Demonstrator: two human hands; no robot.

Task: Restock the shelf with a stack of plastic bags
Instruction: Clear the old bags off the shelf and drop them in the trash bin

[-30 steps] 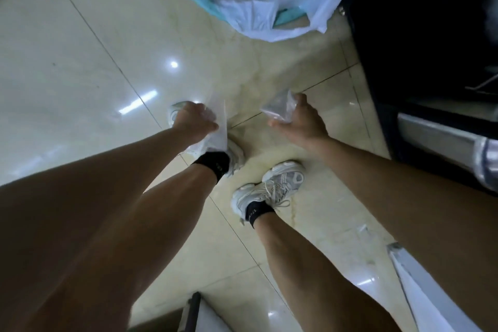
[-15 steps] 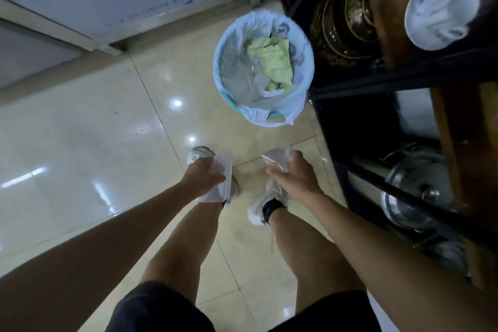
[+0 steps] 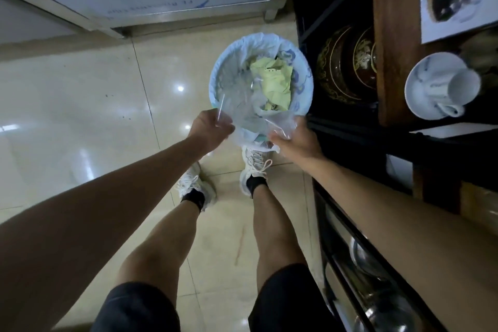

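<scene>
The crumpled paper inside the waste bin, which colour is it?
Pale yellow; the crumpled paper shows best in the head view.

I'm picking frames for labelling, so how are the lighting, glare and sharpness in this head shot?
Head view: dim overall; the shelf at right is nearly black; lamp glare spots on the floor; the cup at the top right is motion-smeared; wide-angle bending at the edges; the clear bag held by the left hand and right hand is faint against the bin.

Head camera looks steeply down, floor below.
</scene>
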